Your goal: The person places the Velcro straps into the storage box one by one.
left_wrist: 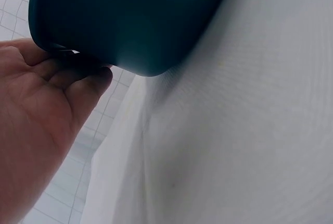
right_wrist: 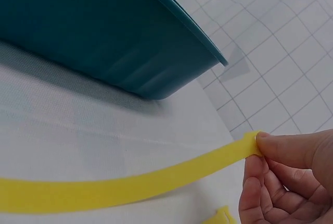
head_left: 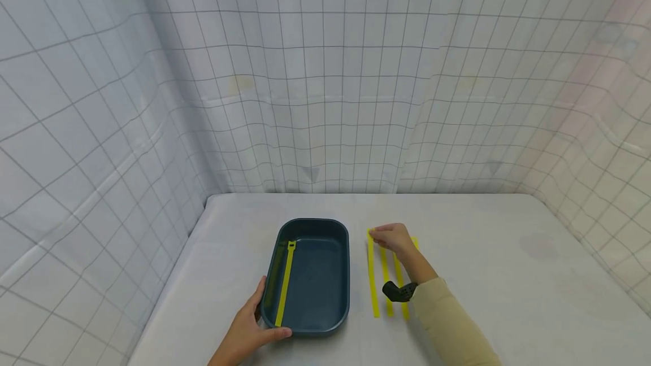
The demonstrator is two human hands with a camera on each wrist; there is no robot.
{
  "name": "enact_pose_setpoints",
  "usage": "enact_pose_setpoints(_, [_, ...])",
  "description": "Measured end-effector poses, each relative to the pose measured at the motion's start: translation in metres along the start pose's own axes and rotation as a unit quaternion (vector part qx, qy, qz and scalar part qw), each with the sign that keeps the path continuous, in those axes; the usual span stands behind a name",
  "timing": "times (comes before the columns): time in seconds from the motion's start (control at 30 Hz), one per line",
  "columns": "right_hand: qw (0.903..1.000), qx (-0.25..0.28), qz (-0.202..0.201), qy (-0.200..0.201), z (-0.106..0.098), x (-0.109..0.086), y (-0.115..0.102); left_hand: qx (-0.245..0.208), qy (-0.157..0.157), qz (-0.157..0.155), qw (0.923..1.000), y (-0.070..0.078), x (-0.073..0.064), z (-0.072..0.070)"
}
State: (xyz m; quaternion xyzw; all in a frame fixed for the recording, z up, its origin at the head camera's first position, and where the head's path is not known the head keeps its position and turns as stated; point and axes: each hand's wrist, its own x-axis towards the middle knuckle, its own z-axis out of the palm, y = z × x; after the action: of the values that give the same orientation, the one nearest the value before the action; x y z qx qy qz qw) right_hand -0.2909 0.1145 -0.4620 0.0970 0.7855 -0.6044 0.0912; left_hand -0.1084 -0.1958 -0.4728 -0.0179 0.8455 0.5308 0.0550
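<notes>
My left hand grips the near left corner of a dark teal plastic tray, its thumb on the front rim. The fingers lie along the outer wall of the tray in the left wrist view. One yellow cable strap with a slotted head lies lengthwise inside, along the left. To the right of the tray, my right hand pinches the far end of another yellow strap between thumb and fingers. That end is lifted off the cloth, and the strap sags away from the fingertips.
More yellow straps lie side by side under and beside the right forearm, partly hidden by it. The table has a white cloth. Grid-patterned white curtains stand behind it and at both sides.
</notes>
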Motion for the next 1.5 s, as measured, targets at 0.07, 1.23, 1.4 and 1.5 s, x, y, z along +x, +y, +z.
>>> enact_pose_setpoints(0.07, [1.0,0.002,0.0,0.001,-0.001,0.0,0.0,0.0,0.0,-0.001,1.0,0.0,0.0,0.0])
enact_pose_setpoints(1.23, [0.996,0.031,-0.083,-0.013,-0.02,-0.039,-0.028,0.013,-0.002,0.003,0.9999,0.002,-0.003,-0.001])
enact_pose_setpoints(1.4, [0.9946,0.03,-0.098,-0.019,-0.02,-0.046,-0.031,0.009,-0.003,0.003,1.0,0.002,-0.002,-0.001])
enact_pose_setpoints(1.5, [0.9948,0.031,-0.095,-0.019,-0.02,-0.048,-0.031,0.01,-0.004,0.004,0.9999,0.002,-0.001,-0.001])
